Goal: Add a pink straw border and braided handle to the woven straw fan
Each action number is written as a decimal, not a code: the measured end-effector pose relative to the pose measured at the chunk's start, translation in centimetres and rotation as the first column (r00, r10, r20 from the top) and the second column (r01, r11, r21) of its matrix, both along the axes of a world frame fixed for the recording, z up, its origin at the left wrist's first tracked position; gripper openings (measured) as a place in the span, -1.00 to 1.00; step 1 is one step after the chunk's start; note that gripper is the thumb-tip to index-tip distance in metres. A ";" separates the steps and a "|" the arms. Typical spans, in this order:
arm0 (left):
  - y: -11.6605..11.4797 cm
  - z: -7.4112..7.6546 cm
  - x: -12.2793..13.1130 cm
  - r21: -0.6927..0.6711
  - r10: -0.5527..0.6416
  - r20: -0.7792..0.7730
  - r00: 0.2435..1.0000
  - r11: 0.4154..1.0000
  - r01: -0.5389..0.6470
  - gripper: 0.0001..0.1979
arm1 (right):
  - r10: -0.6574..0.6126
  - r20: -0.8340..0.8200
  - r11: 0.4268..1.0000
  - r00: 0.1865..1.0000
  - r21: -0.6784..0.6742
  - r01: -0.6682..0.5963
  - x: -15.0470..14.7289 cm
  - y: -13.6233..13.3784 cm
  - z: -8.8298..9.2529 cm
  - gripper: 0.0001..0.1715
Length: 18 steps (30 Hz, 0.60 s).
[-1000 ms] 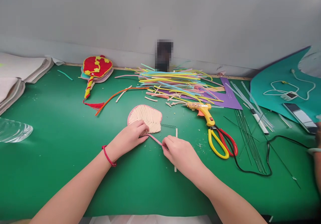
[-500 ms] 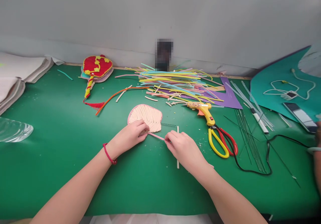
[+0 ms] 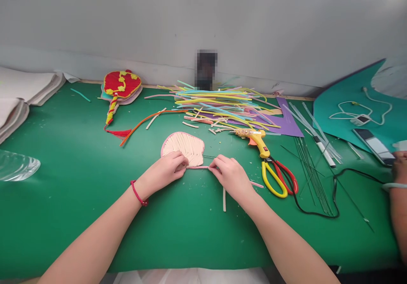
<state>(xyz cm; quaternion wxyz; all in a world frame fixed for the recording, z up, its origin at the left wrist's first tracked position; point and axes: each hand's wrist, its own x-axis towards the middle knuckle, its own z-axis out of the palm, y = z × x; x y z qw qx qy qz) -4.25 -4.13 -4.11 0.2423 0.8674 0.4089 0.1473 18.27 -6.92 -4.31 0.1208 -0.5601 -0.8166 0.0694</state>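
"So, where does the cream panel (image 3: 184,142) lie?"

"Near the middle of the frame, flat on the green table (image 3: 95,233), its rounded edge trimmed in pink. The left hand (image 3: 173,165) covers part of its lower side."

"And the fingers?"

"On that hand they are bunched together, pinching the pink strip (image 3: 199,167) at the panel's lower edge; whether they catch the panel too, I can't tell, because the knuckles hide it. The right hand (image 3: 229,174), just right of centre, nips the same strip between thumb and forefinger, and the stretch between the hands runs straight."

"How would the strip handle?"

"Light and soft, I'd judge, bending easily. A fingertip pinch is plenty; close to the panel's edge should give the best control, since a far hold would probably let it bow."

"And the panel?"

"Light as well, I think, stiffer than the strip but not sturdy. Its cream rows look as though they could shift under a hard squeeze, so I'd hold it by the rim, pressing down flat. The thin wire (image 3: 208,156) between its right side and the right hand looks easy to snag."
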 end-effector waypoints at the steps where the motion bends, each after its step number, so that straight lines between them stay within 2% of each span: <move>1: 0.0 0.0 0.0 -0.002 -0.001 0.000 1.000 1.000 0.001 -0.87 | -0.001 -0.008 1.000 1.000 -0.004 0.001 0.1 0.1 -0.1 -0.86; 7: 0.1 0.0 -0.1 -0.033 -0.014 -0.006 1.000 0.999 0.014 -0.82 | 0.011 -0.063 1.000 0.998 0.024 -0.010 0.5 0.5 -0.9 -0.87; 18: 0.2 0.0 -0.1 -0.063 -0.012 0.009 1.000 0.998 0.013 -0.85 | 0.078 -0.088 0.993 0.993 0.093 -0.070 0.8 1.3 -1.0 -0.88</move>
